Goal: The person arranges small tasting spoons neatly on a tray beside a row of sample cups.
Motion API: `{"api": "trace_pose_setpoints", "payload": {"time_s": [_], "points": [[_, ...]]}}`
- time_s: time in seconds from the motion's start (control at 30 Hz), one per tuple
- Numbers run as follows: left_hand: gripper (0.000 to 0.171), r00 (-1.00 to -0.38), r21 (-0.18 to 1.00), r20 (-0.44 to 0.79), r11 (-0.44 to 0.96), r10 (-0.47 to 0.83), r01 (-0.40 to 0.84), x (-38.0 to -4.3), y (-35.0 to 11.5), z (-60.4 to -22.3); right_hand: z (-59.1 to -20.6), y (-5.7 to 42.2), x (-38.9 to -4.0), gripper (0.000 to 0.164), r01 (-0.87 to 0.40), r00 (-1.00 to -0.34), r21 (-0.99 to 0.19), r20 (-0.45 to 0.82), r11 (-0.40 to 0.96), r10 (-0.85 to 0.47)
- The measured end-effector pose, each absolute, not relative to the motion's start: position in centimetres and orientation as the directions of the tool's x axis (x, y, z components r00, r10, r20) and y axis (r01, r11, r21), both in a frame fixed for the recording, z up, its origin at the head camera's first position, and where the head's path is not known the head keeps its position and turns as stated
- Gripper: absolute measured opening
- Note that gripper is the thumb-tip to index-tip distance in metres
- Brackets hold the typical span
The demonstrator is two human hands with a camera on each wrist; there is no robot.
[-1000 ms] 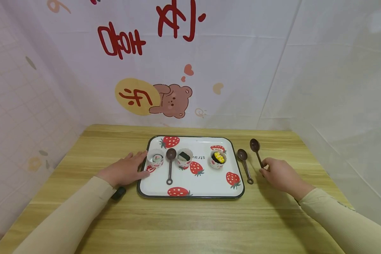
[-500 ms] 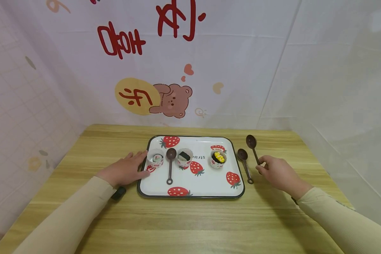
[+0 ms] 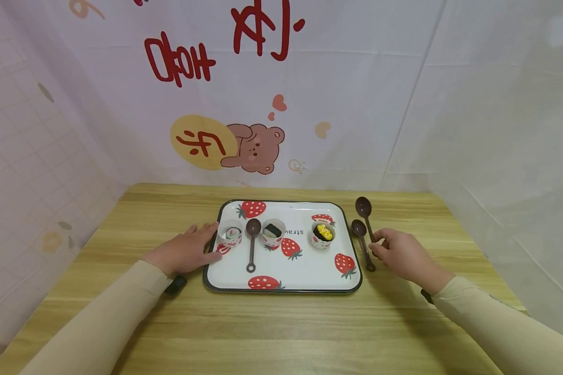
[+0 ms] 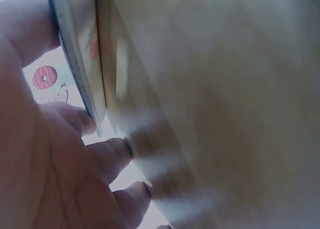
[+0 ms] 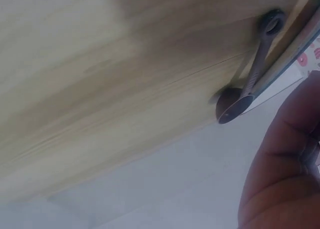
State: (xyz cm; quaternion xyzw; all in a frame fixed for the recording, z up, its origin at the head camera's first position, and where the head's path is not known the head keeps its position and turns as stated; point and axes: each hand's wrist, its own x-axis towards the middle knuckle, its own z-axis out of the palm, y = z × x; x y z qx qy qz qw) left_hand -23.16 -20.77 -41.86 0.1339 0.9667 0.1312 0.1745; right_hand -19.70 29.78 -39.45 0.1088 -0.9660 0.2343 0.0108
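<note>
My right hand (image 3: 405, 255) pinches the handle of a dark brown spoon (image 3: 363, 207), its bowl pointing away from me. Close by, a second brown spoon (image 3: 358, 228) lies on the table along the tray's right edge; the right wrist view shows this lying spoon (image 5: 255, 71) too, while the held one is out of that view. At the left rim of the strawberry-patterned tray (image 3: 300, 276), my left hand (image 3: 183, 250) rests with fingers spread and touching the edge. A third brown spoon (image 3: 252, 245) lies on the tray between two paper cups.
On the tray stand a paper cup (image 3: 229, 239) with a sushi roll, a cup (image 3: 272, 239) with a dark-banded piece, and a cup (image 3: 321, 242) with a yellow-topped piece. The wooden table (image 3: 281, 333) meets a printed cloth wall (image 3: 347, 104) behind.
My right hand has moved left with the held spoon, bringing its bowl near the spoon lying beside the tray. My left hand has stayed at the tray's rim.
</note>
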Motion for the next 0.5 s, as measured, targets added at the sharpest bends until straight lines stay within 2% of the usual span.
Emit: {"api": "trace_pose_setpoints", "payload": {"time_s": [0.3, 0.5], "points": [[0.095, -0.904, 0.281, -0.279, 0.928, 0.324, 0.246, -23.2, -20.8, -42.0, -39.0, 28.2, -19.6, 0.011, -0.16, -0.983, -0.522, 0.007, 0.838, -0.183], [0.095, -0.904, 0.282, -0.281, 0.928, 0.322, 0.243, -23.2, -20.7, -42.1, -39.0, 27.3, -19.6, 0.012, -0.1, -0.982, -0.613, -0.066, 0.784, -0.177]]}}
